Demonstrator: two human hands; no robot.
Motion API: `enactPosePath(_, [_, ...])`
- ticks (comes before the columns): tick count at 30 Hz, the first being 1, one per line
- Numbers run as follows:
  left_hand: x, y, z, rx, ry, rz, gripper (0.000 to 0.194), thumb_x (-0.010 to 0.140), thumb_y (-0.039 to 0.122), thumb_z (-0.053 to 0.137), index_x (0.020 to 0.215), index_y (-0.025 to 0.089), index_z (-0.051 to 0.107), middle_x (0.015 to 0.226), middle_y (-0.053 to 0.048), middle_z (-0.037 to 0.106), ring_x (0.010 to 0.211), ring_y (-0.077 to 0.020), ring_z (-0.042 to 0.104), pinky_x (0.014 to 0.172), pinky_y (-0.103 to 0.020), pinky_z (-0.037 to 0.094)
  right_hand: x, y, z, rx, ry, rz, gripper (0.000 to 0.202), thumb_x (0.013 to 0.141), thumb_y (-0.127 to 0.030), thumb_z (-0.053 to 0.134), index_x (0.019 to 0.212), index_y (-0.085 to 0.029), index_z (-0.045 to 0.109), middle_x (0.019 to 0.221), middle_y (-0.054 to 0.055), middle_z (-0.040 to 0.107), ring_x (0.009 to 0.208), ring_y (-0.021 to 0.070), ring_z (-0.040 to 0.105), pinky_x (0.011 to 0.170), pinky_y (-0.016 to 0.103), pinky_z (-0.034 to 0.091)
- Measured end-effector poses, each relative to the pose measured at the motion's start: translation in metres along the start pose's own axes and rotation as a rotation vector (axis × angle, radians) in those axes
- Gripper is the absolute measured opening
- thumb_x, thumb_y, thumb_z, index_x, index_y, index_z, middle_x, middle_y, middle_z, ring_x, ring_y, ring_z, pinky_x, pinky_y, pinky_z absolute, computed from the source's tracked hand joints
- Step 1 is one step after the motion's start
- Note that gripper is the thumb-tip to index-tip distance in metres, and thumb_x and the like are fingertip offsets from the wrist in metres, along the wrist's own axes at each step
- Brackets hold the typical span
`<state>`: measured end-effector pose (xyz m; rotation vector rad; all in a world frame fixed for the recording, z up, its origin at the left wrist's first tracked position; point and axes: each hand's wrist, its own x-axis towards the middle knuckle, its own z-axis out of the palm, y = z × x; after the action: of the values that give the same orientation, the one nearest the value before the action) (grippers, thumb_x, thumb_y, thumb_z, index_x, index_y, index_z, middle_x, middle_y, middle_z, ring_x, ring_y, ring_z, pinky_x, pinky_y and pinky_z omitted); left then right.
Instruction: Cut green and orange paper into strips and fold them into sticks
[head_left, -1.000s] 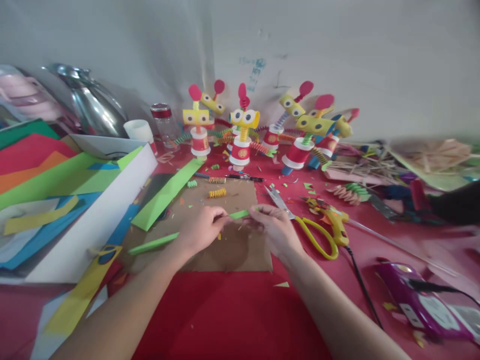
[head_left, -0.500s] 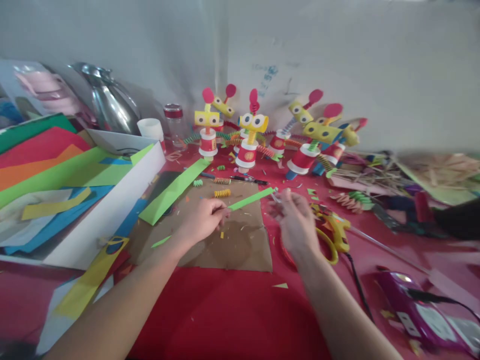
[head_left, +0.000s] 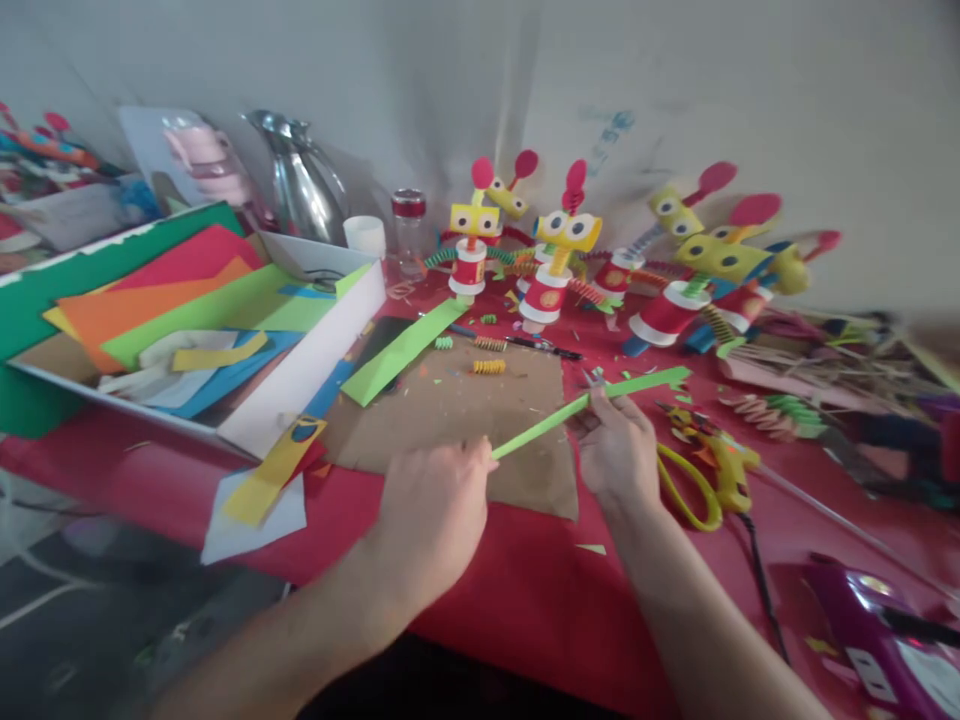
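My left hand [head_left: 439, 510] is closed on the near end of a narrow green paper strip [head_left: 536, 430]. The strip slants up to the right and passes through the fingertips of my right hand [head_left: 619, 455], its far end sticking out beyond them. That hand also holds scissors, whose metal tips show above the fingers and whose yellow handle loop [head_left: 690, 495] shows beside the wrist. Below the strip lies a brown cardboard sheet [head_left: 517, 485] with paper scraps. On its far part rest small coiled paper springs, among them a yellow one [head_left: 489, 367].
A wide green strip [head_left: 401, 355] lies left of the cardboard, beside a white box [head_left: 300, 360] of coloured paper. Several paper-cup figures [head_left: 545, 290] stand along the wall. At right are a yellow glue gun [head_left: 731, 470], its cord and a purple device [head_left: 862, 630].
The view has turned left. My left hand has come nearer and lower, and a longer piece of the strip shows. My right fingers now grip the strip's middle, with its far end beyond them.
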<state>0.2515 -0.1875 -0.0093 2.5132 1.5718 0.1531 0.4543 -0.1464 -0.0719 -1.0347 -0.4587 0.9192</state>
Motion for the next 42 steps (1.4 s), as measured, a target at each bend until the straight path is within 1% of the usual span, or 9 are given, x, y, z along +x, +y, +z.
enactPosePath(4, [-0.074, -0.042, 0.016, -0.051, 0.119, 0.02, 0.025, 0.095, 0.022, 0.042, 0.089, 0.024, 0.066, 0.074, -0.003, 0.072, 0.064, -0.0195, 0.067, 0.056, -0.031, 0.047, -0.005, 0.006, 0.001, -0.042, -0.059, 0.009, 0.028, 0.059, -0.033, 0.084, 0.066, -0.02, 0.06, 0.06, -0.006, 0.061, 0.053, 0.0095, 0.057, 0.06, 0.026, 0.052])
enactPosePath(8, [-0.126, -0.109, 0.035, 0.044, 0.491, -0.051, 0.029, 0.092, 0.027, 0.051, 0.12, 0.026, 0.061, 0.114, -0.008, 0.07, 0.106, -0.027, 0.065, 0.094, -0.043, 0.05, -0.007, 0.011, 0.001, -0.075, -0.086, 0.117, 0.031, 0.055, -0.033, 0.086, 0.067, -0.019, 0.061, 0.062, -0.005, 0.062, 0.054, 0.0097, 0.058, 0.055, 0.023, 0.05])
enactPosePath(13, [-0.142, -0.162, 0.057, 0.213, 0.448, -0.112, 0.037, 0.091, 0.035, 0.051, 0.124, 0.022, 0.062, 0.134, -0.013, 0.06, 0.121, -0.0373, 0.055, 0.095, -0.054, 0.048, -0.012, 0.015, 0.004, -0.12, -0.167, 0.182, 0.034, 0.052, -0.038, 0.088, 0.069, -0.019, 0.066, 0.064, -0.003, 0.064, 0.055, 0.0097, 0.058, 0.05, 0.02, 0.047])
enactPosePath(22, [-0.13, -0.144, 0.059, 0.39, 0.443, 0.108, 0.038, 0.092, 0.016, 0.042, 0.123, 0.023, 0.064, 0.124, -0.006, 0.069, 0.104, -0.0257, 0.068, 0.082, -0.038, 0.053, -0.017, 0.022, 0.002, -0.173, -0.208, 0.221, 0.033, 0.057, -0.042, 0.088, 0.068, -0.02, 0.065, 0.064, -0.002, 0.066, 0.056, 0.0119, 0.06, 0.051, 0.021, 0.049])
enactPosePath(28, [-0.103, -0.152, 0.02, 0.521, 0.648, 0.251, 0.031, 0.087, 0.012, 0.053, 0.112, 0.02, 0.07, 0.102, -0.007, 0.076, 0.083, -0.0231, 0.072, 0.079, -0.035, 0.051, -0.016, 0.023, 0.0, -0.194, -0.212, 0.24, 0.031, 0.059, -0.042, 0.086, 0.07, -0.021, 0.067, 0.068, -0.001, 0.069, 0.058, 0.0135, 0.062, 0.053, 0.023, 0.048])
enactPosePath(33, [-0.06, -0.173, -0.039, 0.472, 0.936, -0.185, 0.024, 0.089, 0.031, 0.056, 0.099, 0.019, 0.074, 0.08, -0.005, 0.078, 0.064, -0.0195, 0.07, 0.061, -0.027, 0.047, -0.015, 0.024, 0.001, -0.206, -0.216, 0.236, 0.032, 0.059, -0.044, 0.086, 0.069, -0.021, 0.066, 0.066, 0.0, 0.069, 0.057, 0.0142, 0.062, 0.052, 0.024, 0.048])
enactPosePath(36, [-0.033, -0.201, -0.064, 0.18, 0.887, -0.479, 0.037, 0.091, 0.038, 0.049, 0.107, 0.014, 0.073, 0.101, -0.01, 0.076, 0.089, -0.0231, 0.071, 0.074, -0.027, 0.05, -0.014, 0.025, 0.001, -0.216, -0.216, 0.228, 0.03, 0.06, -0.043, 0.085, 0.07, -0.021, 0.067, 0.067, 0.0, 0.07, 0.057, 0.0155, 0.063, 0.052, 0.025, 0.048])
enactPosePath(39, [-0.014, -0.23, -0.076, -0.086, 0.713, -0.6, 0.039, 0.085, 0.038, 0.057, 0.109, 0.012, 0.072, 0.102, -0.009, 0.076, 0.096, -0.0233, 0.069, 0.084, -0.029, 0.05, -0.015, 0.026, 0.001, -0.221, -0.223, 0.225, 0.03, 0.062, -0.044, 0.084, 0.072, -0.021, 0.068, 0.069, 0.001, 0.071, 0.059, 0.0162, 0.063, 0.053, 0.025, 0.049])
enactPosePath(42, [-0.008, -0.243, -0.079, -0.068, 0.725, -0.657, 0.039, 0.083, 0.035, 0.058, 0.11, 0.01, 0.071, 0.105, -0.009, 0.075, 0.098, -0.0238, 0.069, 0.088, -0.033, 0.051, -0.015, 0.026, 0.001, -0.214, -0.233, 0.23, 0.031, 0.062, -0.044, 0.084, 0.074, -0.02, 0.069, 0.071, 0.001, 0.071, 0.06, 0.0158, 0.063, 0.054, 0.025, 0.049])
